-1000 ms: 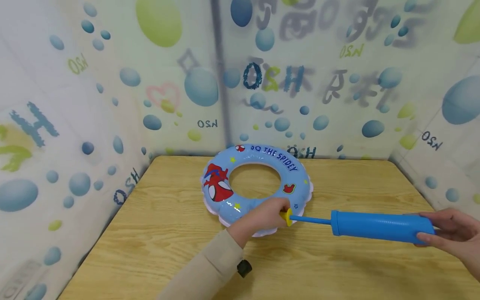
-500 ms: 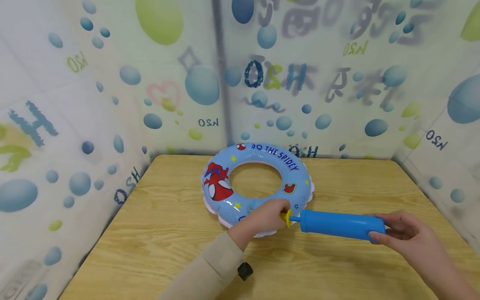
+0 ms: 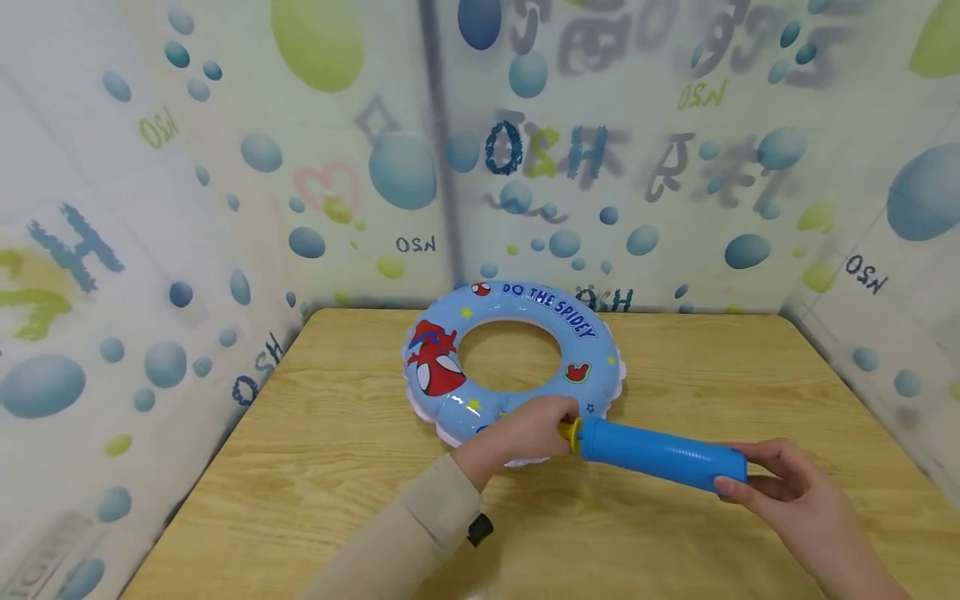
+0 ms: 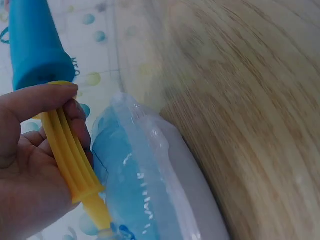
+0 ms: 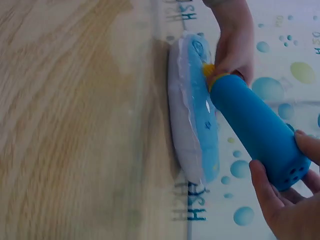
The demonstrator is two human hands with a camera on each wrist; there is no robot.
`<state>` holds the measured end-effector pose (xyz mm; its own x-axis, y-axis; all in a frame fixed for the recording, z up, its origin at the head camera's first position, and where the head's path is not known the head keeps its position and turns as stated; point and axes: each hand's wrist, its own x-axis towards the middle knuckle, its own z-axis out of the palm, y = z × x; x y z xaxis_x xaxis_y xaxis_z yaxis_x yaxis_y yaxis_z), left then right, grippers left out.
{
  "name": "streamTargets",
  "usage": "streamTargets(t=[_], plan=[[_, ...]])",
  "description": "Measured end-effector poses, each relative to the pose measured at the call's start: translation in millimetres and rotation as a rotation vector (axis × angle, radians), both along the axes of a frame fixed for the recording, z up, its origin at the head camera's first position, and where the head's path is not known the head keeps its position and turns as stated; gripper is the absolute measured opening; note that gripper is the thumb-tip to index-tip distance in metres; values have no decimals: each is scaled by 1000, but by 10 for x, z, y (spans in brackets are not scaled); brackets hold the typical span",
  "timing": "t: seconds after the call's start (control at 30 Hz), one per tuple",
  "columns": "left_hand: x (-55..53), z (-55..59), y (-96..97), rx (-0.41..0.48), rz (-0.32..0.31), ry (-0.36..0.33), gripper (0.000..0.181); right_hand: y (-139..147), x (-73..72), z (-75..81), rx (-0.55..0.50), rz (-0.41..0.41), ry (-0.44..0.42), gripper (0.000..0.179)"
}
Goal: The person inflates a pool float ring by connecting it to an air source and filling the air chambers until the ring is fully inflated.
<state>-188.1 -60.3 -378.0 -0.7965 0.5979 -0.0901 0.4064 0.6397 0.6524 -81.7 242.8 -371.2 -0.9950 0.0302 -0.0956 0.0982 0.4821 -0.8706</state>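
Note:
A blue hand pump (image 3: 660,452) lies level above the table, its barrel pushed up against its yellow handle (image 4: 70,145). My left hand (image 3: 528,429) wraps that handle, thumb near the barrel end in the left wrist view. At the barrel's far end, my right hand (image 3: 787,492) grips the blue plastic between thumb and fingers; the right wrist view shows small holes in that end face. Just behind the left hand is a light blue inflated swim ring (image 3: 517,304) with red cartoon figures. The yellow tip by the handle meets the ring, though the exact joint is hidden.
The ring rests on a wood-grain table (image 3: 322,467). Pale curtain-like walls (image 3: 337,150) printed with bubbles and lettering enclose the table at the back and both sides. A small black object (image 3: 480,529) sits by the left sleeve (image 3: 420,525).
My right hand has moved left with the barrel, and the rod visible earlier has slid inside it. The left hand and ring have stayed nearly in place.

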Motion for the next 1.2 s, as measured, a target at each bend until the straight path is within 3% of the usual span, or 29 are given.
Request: streamTargets(t=[0.1,0.3,0.6,0.73,0.93,1.07,1.2], plan=[[-27,-2,-24,9,6,-25,21,133,-3,12,-1,0,62,47],[-81,6,-59,22,1,-29,17,467,-32,18,34,46,268,40],[-111,11,-84,30,8,-44,17,1128,-142,-90,158,99,560,57],[-108,25,-77,25,18,-44,17,1339,-231,-96,206,107,628,60],[-76,70,-40,-57,14,-70,17,1169,-253,19,168,119,553,49],[-66,62,-2,-93,-5,-70,17,875,-200,156,183,60,386,38],[-64,32,-29,-84,-2,-73,18,577,-231,239,222,59,197,42]])
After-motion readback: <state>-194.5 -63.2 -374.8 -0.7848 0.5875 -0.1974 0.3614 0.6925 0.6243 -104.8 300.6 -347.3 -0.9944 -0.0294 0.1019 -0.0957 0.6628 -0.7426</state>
